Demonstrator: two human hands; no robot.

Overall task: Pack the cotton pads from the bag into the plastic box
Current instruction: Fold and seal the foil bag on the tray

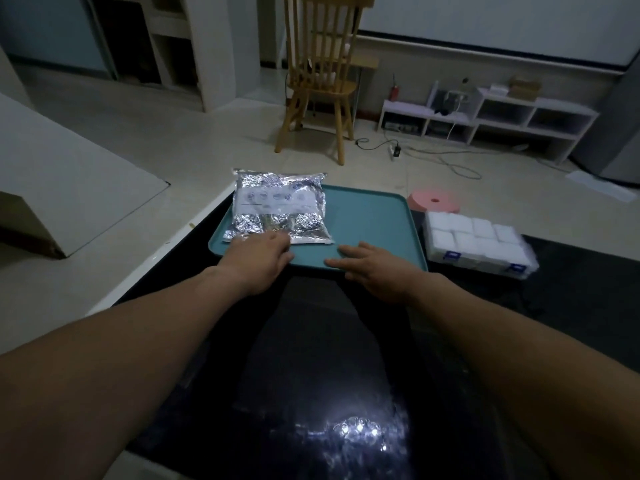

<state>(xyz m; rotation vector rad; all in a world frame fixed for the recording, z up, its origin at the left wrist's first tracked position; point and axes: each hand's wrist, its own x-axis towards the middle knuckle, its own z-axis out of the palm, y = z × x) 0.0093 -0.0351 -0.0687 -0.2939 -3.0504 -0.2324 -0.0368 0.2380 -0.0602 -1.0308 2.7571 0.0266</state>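
While your left hand (pixel 258 258) lies knuckles-up at the near edge of the silver foil bag (pixel 278 206), its fingertips are on the foil, but you cannot tell from this angle whether they pinch it or only rest there. Your right hand (pixel 367 268) sits just beside it, toward the centre right of the frame, fingers straight and slightly spread, flat on the near rim of the teal tray (pixel 374 220) and holding nothing. The bag lies crumpled on the left half of the tray, its far end reaching past the tray's far rim. The tray rests on the dark glossy desk (pixel 311 358). Just right of the tray stands the clear plastic box (pixel 478 244) with white squares showing inside it. Beyond the box is a round pink object (pixel 434 200). At the top centre of the frame a wooden chair (pixel 322 71) stands on the pale floor, and a low white shelf (pixel 519 112) runs along the wall at upper right.
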